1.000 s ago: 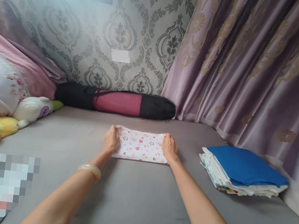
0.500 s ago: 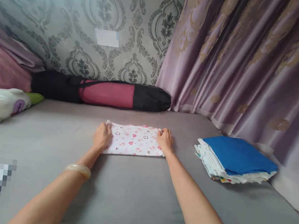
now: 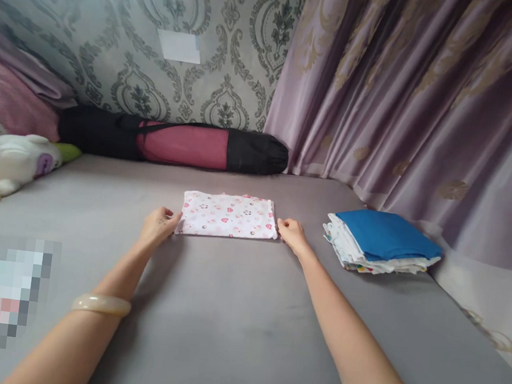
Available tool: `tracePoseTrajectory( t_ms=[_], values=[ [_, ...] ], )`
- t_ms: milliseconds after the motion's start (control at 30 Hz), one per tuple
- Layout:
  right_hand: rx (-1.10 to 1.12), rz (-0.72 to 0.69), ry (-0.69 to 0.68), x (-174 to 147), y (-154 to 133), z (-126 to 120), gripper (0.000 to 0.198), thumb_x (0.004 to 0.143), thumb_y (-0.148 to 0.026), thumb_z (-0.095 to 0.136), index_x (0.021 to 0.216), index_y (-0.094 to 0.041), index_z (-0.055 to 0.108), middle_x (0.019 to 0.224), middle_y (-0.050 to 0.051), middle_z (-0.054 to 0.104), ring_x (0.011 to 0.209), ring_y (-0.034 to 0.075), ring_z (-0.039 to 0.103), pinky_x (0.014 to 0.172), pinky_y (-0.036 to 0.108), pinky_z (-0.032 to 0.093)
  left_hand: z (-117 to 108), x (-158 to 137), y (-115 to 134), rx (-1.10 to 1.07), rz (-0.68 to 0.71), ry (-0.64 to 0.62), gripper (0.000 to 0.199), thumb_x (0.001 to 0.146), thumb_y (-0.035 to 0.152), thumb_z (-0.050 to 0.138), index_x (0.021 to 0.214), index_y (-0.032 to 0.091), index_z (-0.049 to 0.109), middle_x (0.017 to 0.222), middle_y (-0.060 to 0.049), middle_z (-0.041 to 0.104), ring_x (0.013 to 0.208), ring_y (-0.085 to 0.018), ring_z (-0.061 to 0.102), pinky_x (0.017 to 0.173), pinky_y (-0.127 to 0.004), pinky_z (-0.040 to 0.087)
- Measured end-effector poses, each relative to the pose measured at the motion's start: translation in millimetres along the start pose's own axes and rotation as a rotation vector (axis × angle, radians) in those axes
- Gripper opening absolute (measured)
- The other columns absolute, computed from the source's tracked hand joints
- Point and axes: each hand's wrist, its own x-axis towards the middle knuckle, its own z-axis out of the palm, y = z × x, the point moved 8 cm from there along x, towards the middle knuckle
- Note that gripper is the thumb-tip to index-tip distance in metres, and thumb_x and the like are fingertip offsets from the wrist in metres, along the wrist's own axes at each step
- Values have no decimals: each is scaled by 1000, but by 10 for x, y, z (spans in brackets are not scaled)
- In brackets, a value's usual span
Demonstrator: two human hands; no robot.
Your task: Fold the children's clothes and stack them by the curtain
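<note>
A white folded cloth (image 3: 228, 216) printed with pink hearts and small flowers lies as a flat rectangle on the grey bed sheet (image 3: 224, 311). At its left edge, close to the near corner, my left hand (image 3: 158, 227) is closed, thumb and fingers pinching the border. My right hand (image 3: 293, 236) is likewise closed in a pinch at the right edge near the front corner. The fingertips partly cover those edges. A pale bangle (image 3: 102, 304) circles my left forearm.
To the right sits a stack of folded fabric (image 3: 382, 240) with a blue piece on top. A long black and red bag (image 3: 182, 143) lies along the wall. Plush toys (image 3: 19, 159) are at left, near a pixelated patch. Purple curtains (image 3: 367, 106) hang at right.
Both hands have slid outward from the cloth's top toward its near side corners. The view has tilted down a little, so the scene sits higher.
</note>
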Motion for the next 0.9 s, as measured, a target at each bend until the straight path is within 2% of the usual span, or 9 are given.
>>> tracePoseTrajectory(
  t_ms=[67,167,267,433,533,700,900],
  values=[
    [-6,-7,0,-160,5,-27,30,90,-41,50,83,-18,68,87,6,72,83,17,65,69,23,42,2,-149,-29,-31,-13,-20,38,82,47,54,102,15,58,86,-10,69,67,-23,65,66,-33,48],
    [-21,-10,-12,-347,-15,-33,29,88,-42,52,83,-19,68,86,5,72,82,18,64,68,24,41,3,-325,-22,-67,28,12,37,79,43,57,105,15,57,92,-9,69,76,-22,65,69,-31,48],
    [-52,-5,-11,-472,-46,-24,26,87,-42,53,84,-20,68,87,5,72,83,19,64,68,24,40,30,-437,-48,-131,91,51,38,77,35,57,110,15,56,90,-7,67,81,-21,63,72,-30,47],
    [-117,4,23,-563,-74,-13,27,90,-42,50,88,-22,68,94,4,72,87,19,65,68,25,40,102,-510,-90,-217,270,57,53,70,21,50,123,16,51,86,-2,63,70,-15,58,71,-28,47],
    [-157,-10,49,-572,-73,-3,29,92,-43,48,91,-22,68,97,6,71,89,19,64,69,26,39,91,-526,-49,-175,389,93,48,70,19,50,118,18,58,83,-1,61,70,-15,56,75,-28,47],
    [-175,-74,121,-593,-77,-18,29,95,-41,46,93,-21,66,99,7,70,89,19,63,69,26,38,95,-537,3,-56,463,113,29,80,24,47,100,21,68,87,-5,60,75,-17,57,78,-30,47],
    [-24,-104,165,-615,-100,-42,20,94,-38,49,98,-22,62,91,4,71,83,18,64,68,24,39,131,-531,14,63,535,134,34,90,33,40,101,23,70,88,-6,58,80,-19,58,76,-30,46]
  ],
)
